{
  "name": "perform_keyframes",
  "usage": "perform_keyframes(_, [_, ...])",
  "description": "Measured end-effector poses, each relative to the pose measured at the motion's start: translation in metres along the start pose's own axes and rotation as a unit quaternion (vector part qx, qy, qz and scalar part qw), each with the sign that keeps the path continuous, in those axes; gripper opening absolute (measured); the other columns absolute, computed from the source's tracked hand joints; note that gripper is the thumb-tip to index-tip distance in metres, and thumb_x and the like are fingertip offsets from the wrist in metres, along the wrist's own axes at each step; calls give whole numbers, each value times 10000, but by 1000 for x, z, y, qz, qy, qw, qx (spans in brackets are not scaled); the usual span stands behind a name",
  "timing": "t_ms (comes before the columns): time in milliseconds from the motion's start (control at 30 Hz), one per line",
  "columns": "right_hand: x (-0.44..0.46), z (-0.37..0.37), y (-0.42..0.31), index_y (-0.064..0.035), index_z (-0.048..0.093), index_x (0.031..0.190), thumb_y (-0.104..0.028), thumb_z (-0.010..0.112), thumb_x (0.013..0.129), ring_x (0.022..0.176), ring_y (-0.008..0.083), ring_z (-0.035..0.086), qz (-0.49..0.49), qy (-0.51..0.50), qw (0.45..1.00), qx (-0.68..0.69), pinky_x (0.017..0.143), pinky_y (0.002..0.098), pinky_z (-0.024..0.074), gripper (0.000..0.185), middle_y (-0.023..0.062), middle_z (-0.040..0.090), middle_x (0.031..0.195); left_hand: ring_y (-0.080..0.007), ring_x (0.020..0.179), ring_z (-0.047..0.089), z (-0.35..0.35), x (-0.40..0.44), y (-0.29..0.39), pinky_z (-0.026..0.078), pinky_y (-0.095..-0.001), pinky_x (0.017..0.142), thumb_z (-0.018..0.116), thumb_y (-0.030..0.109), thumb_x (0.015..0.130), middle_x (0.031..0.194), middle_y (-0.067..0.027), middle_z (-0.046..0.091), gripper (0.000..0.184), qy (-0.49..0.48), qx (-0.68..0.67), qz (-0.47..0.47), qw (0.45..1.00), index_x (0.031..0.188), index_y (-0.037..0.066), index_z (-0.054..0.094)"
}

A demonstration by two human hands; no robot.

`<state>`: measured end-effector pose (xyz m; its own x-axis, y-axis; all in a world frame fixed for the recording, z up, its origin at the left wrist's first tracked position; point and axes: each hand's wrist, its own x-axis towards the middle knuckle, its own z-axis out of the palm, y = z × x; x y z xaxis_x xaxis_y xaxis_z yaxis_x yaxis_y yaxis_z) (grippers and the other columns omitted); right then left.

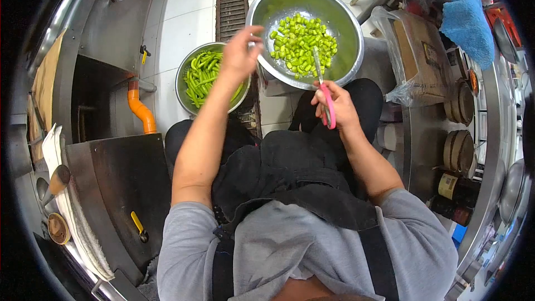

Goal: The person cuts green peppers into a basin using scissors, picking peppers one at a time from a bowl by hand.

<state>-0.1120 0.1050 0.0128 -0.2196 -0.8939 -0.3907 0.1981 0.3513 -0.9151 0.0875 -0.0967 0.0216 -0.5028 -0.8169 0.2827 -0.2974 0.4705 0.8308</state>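
Observation:
My right hand (339,106) is closed around the pink handles of a pair of scissors (329,100). Their blades point away from me, over the large steel bowl (350,28). Short cut pieces of green pepper (304,42) lie heaped in that bowl. At the bowl's left rim hangs my left hand (242,53), fingers apart and slightly blurred, with nothing visible in it. Below and left of it, a smaller steel bowl (179,86) on the floor holds whole long green peppers (203,75). My left forearm passes over its right side.
A rusty floor grate (231,0) runs between white tiles. On the left are a dark metal cabinet (117,184) and an orange pipe (142,108). To the right stand a cardboard box in plastic (426,56), a hanging blue towel (467,19) and shelves with bottles.

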Motion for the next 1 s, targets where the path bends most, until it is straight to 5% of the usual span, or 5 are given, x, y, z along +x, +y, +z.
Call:
perform_keyframes(267, [-2, -75, -5, 6, 512, 1227, -267, 589, 929, 625, 159, 631, -104, 86, 991, 19, 502, 248, 481, 411, 99, 647, 848, -185, 832, 666, -90, 18, -172, 541, -314, 619, 648, 93, 789, 1018, -108, 671, 375, 171, 44, -206, 962, 1157, 45, 595])
perform_keyframes(367, [-5, -93, 3, 5, 519, 1209, -287, 598, 926, 604, 147, 612, -119, 123, 985, 14, 497, 251, 476, 414, 87, 637, 831, -251, 661, 675, -80, -22, -298, 546, -363, 568, 666, 162, 770, 852, -160, 685, 288, -63, 221, -440, 868, 1012, 7, 657])
perform_keyframes(467, [-7, -91, 18, 5, 522, 1190, -260, 609, 919, 590, 143, 594, -123, 143, 982, 27, 504, 251, 477, 389, 85, 630, 818, -291, 964, 666, -55, -75, -346, 522, -372, 830, 615, 152, 740, 1078, -189, 661, 302, -186, 266, -571, 754, 1009, 44, 699])
perform_keyframes(733, [11, -74, 17, 22, 517, 1154, -166, 622, 868, 577, 143, 579, -137, 207, 969, -3, 509, 243, 472, 359, 92, 615, 764, -350, 1037, 608, 26, -64, -335, 497, -451, 896, 578, 188, 800, 1119, -168, 637, 299, -111, 376, -421, 818, 1042, 24, 642])
perform_keyframes(1000, [20, -74, 11, 49, 510, 1150, -524, 756, 731, 571, 135, 567, -96, 272, 954, -86, 507, 228, 460, 752, 81, 598, 746, -261, 1155, 496, 68, -59, -369, 358, -538, 971, 411, 195, 917, 1146, -81, 606, 291, -121, 444, -363, 810, 1085, 99, 628])
